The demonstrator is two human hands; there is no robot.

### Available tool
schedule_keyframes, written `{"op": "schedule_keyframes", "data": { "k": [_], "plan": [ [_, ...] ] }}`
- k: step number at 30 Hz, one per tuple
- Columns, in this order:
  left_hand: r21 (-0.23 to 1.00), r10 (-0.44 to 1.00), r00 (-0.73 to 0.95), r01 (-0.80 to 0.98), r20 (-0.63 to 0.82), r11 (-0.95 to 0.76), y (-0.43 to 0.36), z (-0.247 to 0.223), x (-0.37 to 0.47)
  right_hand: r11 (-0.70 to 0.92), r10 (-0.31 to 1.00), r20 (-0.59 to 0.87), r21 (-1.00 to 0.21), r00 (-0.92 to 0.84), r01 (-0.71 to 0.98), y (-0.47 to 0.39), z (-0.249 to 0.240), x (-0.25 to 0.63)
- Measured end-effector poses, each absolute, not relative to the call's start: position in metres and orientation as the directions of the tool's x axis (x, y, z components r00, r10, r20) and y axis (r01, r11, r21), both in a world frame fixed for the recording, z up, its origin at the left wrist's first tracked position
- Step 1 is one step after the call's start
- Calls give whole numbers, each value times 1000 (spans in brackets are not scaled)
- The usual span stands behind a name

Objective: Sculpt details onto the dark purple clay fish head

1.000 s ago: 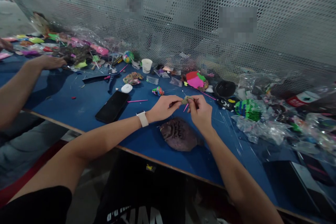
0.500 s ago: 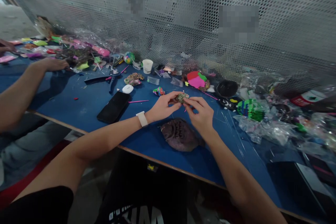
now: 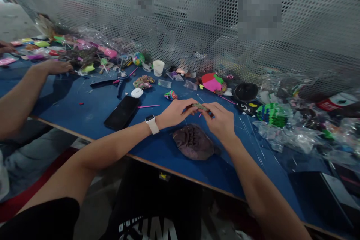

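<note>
Between my two hands is a small lump of greenish, mottled modelling clay [image 3: 200, 107]. My left hand [image 3: 178, 112] pinches its left end, and my right hand [image 3: 221, 119] grips the right end with thumb and fingers. Just below them on the blue table lies a dark purple-brown, fish-shaped clay piece [image 3: 194, 142] with ridges pressed into its top. A small multicoloured clay lump [image 3: 170, 95] rests beyond my left hand. Left of my wrist are a pink stick [image 3: 149, 106], a black phone [image 3: 122, 113] and a white oval case [image 3: 137, 93].
Along the perforated metal screen [image 3: 191, 18] stand a white cup [image 3: 158, 68], a black bowl [image 3: 246, 92] and a green-and-blue striped clay piece [image 3: 272, 115]. Plastic wrappers [image 3: 295, 135] crowd the right. Another person's arm [image 3: 25, 92] reaches in at left, near dark scissors-like tools [image 3: 108, 82].
The greenish clay has been tilted and now shows a thinner, edge-on side. My right hand has shifted slightly right, and my left wrist has turned so the watch face shows.
</note>
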State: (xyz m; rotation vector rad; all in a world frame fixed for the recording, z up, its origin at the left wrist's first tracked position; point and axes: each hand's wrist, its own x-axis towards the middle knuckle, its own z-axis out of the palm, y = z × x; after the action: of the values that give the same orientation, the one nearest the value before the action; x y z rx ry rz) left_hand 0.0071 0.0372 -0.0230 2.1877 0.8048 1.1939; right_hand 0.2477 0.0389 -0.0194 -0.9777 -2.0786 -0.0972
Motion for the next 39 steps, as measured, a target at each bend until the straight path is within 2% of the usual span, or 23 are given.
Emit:
{"op": "schedule_keyframes", "data": {
  "k": [5,12,17,21,28,39],
  "plan": [
    [675,700,432,240,569,-697,34,-20,9,671,641,732,-386,-233,633,37,-14,245],
    [767,724,455,128,518,-629,29,-28,13,656,492,867,-315,-73,686,30,-21,234],
    [752,711,416,93,567,-653,30,-37,18,730,411,886,-178,-215,660,30,-22,235],
    [757,721,379,74,581,-649,32,-37,18,776,431,856,-190,-286,602,29,-21,232],
    [727,730,369,178,575,-663,30,-30,17,787,521,826,-366,-215,497,32,-22,233],
    [529,691,383,450,613,-719,33,-27,11,748,448,869,-236,-210,620,30,-25,224]
  ]
}}
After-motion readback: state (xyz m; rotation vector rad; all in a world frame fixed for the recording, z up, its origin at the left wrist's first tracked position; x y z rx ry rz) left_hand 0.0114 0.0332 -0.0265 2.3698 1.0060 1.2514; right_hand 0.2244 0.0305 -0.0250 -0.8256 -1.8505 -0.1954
